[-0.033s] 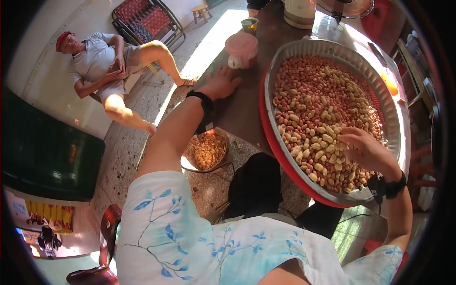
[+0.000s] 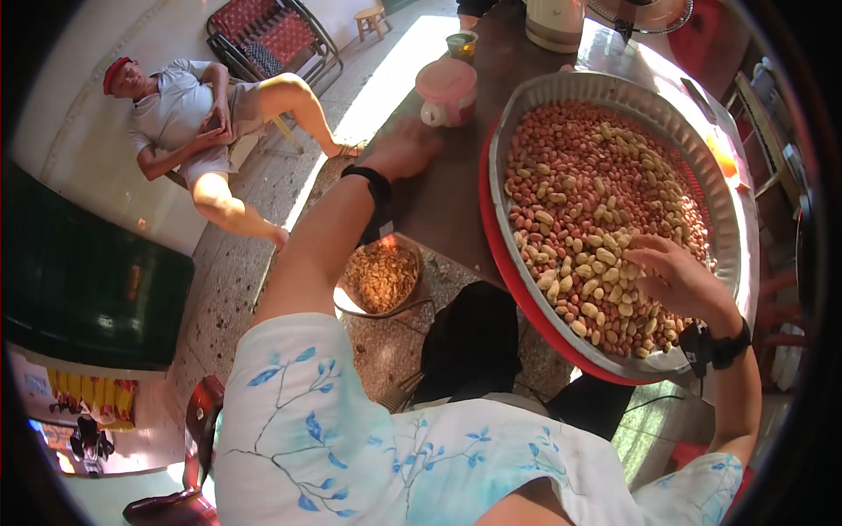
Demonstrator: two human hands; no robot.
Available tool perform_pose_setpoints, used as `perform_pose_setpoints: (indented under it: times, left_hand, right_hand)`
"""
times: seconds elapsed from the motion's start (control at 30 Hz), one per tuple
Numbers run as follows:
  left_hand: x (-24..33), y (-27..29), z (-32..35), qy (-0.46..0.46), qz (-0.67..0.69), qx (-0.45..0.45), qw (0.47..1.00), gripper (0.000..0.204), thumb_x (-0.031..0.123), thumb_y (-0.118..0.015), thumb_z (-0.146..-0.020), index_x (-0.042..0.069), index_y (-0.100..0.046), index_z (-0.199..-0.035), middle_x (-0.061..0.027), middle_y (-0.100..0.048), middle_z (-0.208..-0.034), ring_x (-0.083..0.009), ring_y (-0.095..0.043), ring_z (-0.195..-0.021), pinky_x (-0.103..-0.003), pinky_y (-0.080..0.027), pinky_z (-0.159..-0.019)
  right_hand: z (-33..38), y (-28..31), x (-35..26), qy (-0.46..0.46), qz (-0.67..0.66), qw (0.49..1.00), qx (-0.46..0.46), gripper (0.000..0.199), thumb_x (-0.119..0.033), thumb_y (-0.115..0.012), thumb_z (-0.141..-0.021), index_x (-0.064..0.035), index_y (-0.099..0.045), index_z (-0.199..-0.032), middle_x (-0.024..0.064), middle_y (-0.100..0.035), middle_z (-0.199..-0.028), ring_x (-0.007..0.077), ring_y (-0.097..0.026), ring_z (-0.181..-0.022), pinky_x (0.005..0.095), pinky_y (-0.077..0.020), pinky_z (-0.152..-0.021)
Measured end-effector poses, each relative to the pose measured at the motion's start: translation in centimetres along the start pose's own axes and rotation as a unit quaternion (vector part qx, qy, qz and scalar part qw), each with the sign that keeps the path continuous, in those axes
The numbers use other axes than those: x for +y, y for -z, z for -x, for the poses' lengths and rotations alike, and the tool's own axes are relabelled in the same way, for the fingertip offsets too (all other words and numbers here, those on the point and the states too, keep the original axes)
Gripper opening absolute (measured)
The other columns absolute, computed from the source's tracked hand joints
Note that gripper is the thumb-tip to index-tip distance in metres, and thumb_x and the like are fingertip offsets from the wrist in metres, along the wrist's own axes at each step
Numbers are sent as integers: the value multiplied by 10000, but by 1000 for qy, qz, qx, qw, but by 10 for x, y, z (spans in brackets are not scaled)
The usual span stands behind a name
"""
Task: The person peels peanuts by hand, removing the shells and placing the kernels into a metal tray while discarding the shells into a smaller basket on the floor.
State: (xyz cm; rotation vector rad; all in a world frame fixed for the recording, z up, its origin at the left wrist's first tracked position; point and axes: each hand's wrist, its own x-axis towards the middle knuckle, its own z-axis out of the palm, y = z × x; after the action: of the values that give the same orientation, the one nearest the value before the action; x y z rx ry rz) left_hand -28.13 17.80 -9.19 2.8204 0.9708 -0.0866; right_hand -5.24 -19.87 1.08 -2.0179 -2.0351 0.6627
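Note:
My left hand (image 2: pixel 408 149) is low over the brown table, just short of a pink-lidded cup (image 2: pixel 447 92). It is blurred, but its fingers look stretched out with nothing in them. A big round metal tray (image 2: pixel 721 175) holds peanuts, reddish shelled kernels (image 2: pixel 570 145) mixed with tan ones in the shell (image 2: pixel 605 254). Over the near right part of this heap lies my right hand (image 2: pixel 675 276), open, its fingers loosely curved and touching or close above the unshelled peanuts. Its underside is hidden. Both wrists wear black bands.
Beneath the tray is a red rim (image 2: pixel 504 254). A bucket of peanut shells (image 2: pixel 381 279) stands on the floor below the table edge. Farther back are a small glass (image 2: pixel 460 46) and a pale kettle-like vessel (image 2: pixel 554 24). A seated person (image 2: pixel 189 123) is at the left.
My left hand has shifted slightly back from the cup and turned blurry; its fingers were spread on the table before. My right hand and the peanuts look the same.

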Motion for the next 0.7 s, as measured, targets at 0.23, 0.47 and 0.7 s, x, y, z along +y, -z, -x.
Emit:
perform_pose_setpoints:
  times: [0.23,0.47,0.7]
  left_hand:
    - [-31,-27,57,186,21,132,973,698,524,-300,-839,-35,-265,-1256,-220,-258,-1320,-362,-233,-1230,-446,-247,-972]
    - [-85,-33,127,358,146,85,918,627,473,-256,-860,-49,-346,-1196,-259,-456,-1143,-413,-396,-1096,-460,-311,-916]
    - [-66,-16,159,248,714,235,612,359,184,-337,-893,-7,-352,-1196,-160,-494,-1134,-263,-479,-1065,-418,-386,-846]
  right_hand:
    - [-4,-2,11,25,26,999,-7,340,-83,-571,-740,-7,-516,-1068,196,-408,-1212,336,-439,-1075,356,-386,-874]
    - [10,6,0,3,32,999,13,346,-93,-548,-760,-21,-504,-1095,184,-425,-1195,317,-405,-1112,354,-344,-927]
    - [-13,8,-62,125,54,984,110,232,-60,-480,-808,9,-532,-1023,154,-524,-1075,311,-441,-1077,369,-348,-917]
